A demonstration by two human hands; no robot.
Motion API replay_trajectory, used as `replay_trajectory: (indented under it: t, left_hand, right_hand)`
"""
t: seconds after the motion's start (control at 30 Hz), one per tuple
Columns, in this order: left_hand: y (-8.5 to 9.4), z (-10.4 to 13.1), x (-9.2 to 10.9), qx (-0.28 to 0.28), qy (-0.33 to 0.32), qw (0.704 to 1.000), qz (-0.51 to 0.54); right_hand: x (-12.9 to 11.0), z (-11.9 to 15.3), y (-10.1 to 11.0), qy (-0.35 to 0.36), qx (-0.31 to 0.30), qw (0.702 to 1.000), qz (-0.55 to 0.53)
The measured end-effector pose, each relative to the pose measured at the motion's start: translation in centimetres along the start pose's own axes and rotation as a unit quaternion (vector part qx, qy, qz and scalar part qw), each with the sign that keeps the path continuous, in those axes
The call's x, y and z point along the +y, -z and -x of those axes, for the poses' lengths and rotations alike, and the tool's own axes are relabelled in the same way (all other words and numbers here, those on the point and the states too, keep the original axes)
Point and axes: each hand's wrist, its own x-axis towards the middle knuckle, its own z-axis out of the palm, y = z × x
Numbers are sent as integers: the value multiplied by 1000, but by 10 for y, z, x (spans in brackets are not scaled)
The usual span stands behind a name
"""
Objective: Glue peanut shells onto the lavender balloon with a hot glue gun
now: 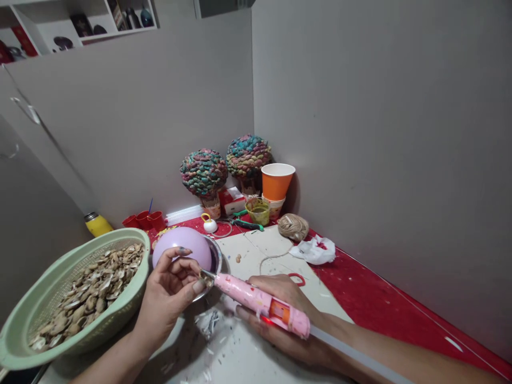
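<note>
In the head view, the right hand (293,293) was wrapped around a pink glue gun (244,293), gripping it over the near right part of the work board (276,346). Colored specks marked the gun's casing, a red light glowed beneath it, and a translucent glue stick (352,349) ran out of its back end. The left hand (166,298) pinched a small shell piece (207,278) between thumb and fingers at the gun's metal nozzle; whether the two touched could not be told.

Just beyond the left hand, a plain lilac balloon (180,242) sat in a metal bowl (218,256). To the left stood a pale green colander (140,266) holding many brown shells (86,304). Farther off were two multicolored treelike figures (204,173), a red-and-white box (232,201) whose print was too small to read, and an orange cup (276,186) on patterned cups (276,207). A ball of twine (293,228) lay to their right, near a white plastic bag (314,250). At the far left rested a yellow bottle (98,226).
</note>
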Motion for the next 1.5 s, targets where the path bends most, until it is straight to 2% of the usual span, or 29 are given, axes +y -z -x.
replay_trajectory:
  t: [0.2, 0.83, 1.13, 1.5]
  left_hand:
    - [1, -1, 0, -3, -10, 1000, -15]
    - [8, -1, -6, 16, -54, 998, -23]
    - [6, -1, -5, 20, -96, 994, -48]
    - [8, 0, -5, 52, -127, 988, -73]
  right_hand:
    - [4, 1, -2, -2, 1, 1000, -18]
    - [-1, -9, 5, 103, -1, 995, -16]
    - [-1, -9, 3, 100, 21, 995, -16]
    - [-2, -10, 7, 80, 1, 997, -9]
